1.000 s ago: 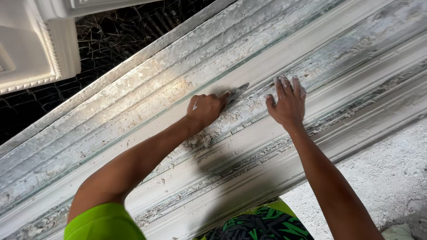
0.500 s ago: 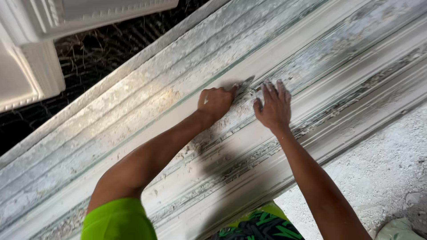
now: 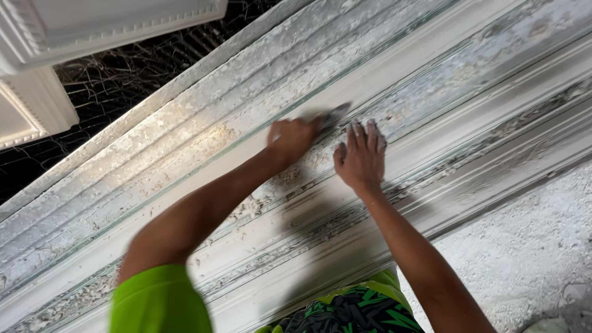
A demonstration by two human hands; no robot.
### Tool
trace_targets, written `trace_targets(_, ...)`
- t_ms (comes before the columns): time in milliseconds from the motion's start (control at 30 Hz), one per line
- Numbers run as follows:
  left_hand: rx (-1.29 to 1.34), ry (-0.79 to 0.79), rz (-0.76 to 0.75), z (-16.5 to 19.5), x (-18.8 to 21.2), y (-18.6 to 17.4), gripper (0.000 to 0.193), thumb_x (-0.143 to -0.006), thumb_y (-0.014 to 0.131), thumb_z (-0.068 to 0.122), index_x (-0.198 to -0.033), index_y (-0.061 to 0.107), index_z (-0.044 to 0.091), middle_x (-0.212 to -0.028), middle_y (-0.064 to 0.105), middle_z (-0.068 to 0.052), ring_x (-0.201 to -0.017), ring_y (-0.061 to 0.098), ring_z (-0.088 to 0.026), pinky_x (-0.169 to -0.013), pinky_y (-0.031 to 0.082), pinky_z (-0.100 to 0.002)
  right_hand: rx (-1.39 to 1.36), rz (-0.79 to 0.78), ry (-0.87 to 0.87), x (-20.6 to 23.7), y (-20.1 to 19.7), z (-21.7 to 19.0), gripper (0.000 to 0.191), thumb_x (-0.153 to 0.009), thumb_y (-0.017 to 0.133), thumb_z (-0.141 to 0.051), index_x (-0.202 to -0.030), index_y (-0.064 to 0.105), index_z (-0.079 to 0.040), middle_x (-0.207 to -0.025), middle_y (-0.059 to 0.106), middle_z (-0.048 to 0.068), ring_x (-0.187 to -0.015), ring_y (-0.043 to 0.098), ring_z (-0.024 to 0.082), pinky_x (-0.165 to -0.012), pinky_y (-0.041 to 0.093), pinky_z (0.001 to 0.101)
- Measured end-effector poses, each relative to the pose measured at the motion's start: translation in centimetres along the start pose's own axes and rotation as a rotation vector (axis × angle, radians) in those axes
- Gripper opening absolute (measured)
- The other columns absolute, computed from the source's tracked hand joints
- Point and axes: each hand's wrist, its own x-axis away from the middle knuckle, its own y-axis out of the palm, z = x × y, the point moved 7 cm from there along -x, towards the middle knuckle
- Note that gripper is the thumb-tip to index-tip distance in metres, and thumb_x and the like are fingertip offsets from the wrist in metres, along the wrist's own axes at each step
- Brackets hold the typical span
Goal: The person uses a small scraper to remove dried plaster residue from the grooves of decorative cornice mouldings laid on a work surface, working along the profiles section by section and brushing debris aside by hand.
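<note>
1. Gripping a small grey scraper, the left hand is closed and presses the blade on the long white plaster moulding.
2. The right hand lies open, fingers spread, flat on the moulding just beside the scraper.

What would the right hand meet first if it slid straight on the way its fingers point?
The right hand lies flat on the long white moulded cornice, fingers pointing up-frame. Going on, it would probably just cross more of that cornice's flaking painted surface; the scraper sits slightly left.

head view, looking down, close
</note>
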Motion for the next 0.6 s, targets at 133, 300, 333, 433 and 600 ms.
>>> trace_targets(133, 0.046, 0.051, 0.039, 2.3, -6.0, 0.7, 0.041, -0.109, 0.045, 0.025, -0.150, 0.047, 0.024, -0.098, 0.074, -0.013, -0.076, 0.074, -0.028, -0.063, 0.059, -0.044, -0.038, 0.036, -0.056, 0.5, -0.4, -0.1, 0.062, -0.101, 0.045, -0.040, -0.151, 0.049, -0.004, -0.161, 0.043, 0.015, -0.155, 0.026, 0.036, -0.125, 0.017, 0.0558)
trace_targets(300, -0.170, -0.072, -0.202, -0.2, 0.4, 0.3, 0.055, -0.107, 0.038, 0.032, -0.161, 0.027, 0.026, -0.082, 0.067, -0.014, -0.056, 0.066, -0.023, -0.051, 0.057, -0.040, -0.336, 0.085, -0.224, -0.5, -2.7, 5.6, 0.040, -0.092, 0.059, -0.027, -0.128, 0.065, -0.010, -0.145, 0.056, 0.014, -0.145, 0.040, 0.036, -0.121, 0.024, 0.0603)
trace_targets(333, -0.169, -0.084, -0.203, -0.7, 2.2, -0.4, 0.055, -0.107, 0.036, 0.038, -0.160, 0.026, 0.027, -0.082, 0.065, -0.013, -0.052, 0.063, -0.020, -0.047, 0.056, -0.038, -0.387, 0.066, -0.241, -1.8, -3.4, 8.3, 0.034, -0.090, 0.062, -0.025, -0.122, 0.068, -0.012, -0.142, 0.059, 0.012, -0.144, 0.043, 0.036, -0.121, 0.026, 0.0595)
trace_targets(433, -0.212, -0.112, -0.129, -0.8, 3.7, -1.8, 0.052, -0.109, 0.032, 0.039, -0.160, 0.027, 0.029, -0.084, 0.067, -0.010, -0.047, 0.058, -0.015, -0.037, 0.051, -0.033, -0.146, 0.185, -0.264, -7.5, -6.7, 19.7, 0.044, -0.092, 0.062, -0.028, -0.128, 0.064, -0.002, -0.147, 0.054, 0.025, -0.144, 0.043, 0.043, -0.123, 0.025, 0.0614)
trace_targets(600, -0.130, -0.154, -0.200, 1.7, -4.4, 1.7, 0.052, -0.109, 0.028, 0.045, -0.160, 0.026, 0.032, -0.082, 0.068, -0.013, -0.043, 0.054, -0.016, -0.034, 0.050, -0.031, -0.051, 0.061, -0.107, -14.2, -6.0, 29.0, 0.073, -0.106, 0.045, -0.042, -0.154, 0.038, 0.012, -0.161, 0.034, 0.033, -0.151, 0.024, 0.050, -0.121, 0.013, 0.0631)
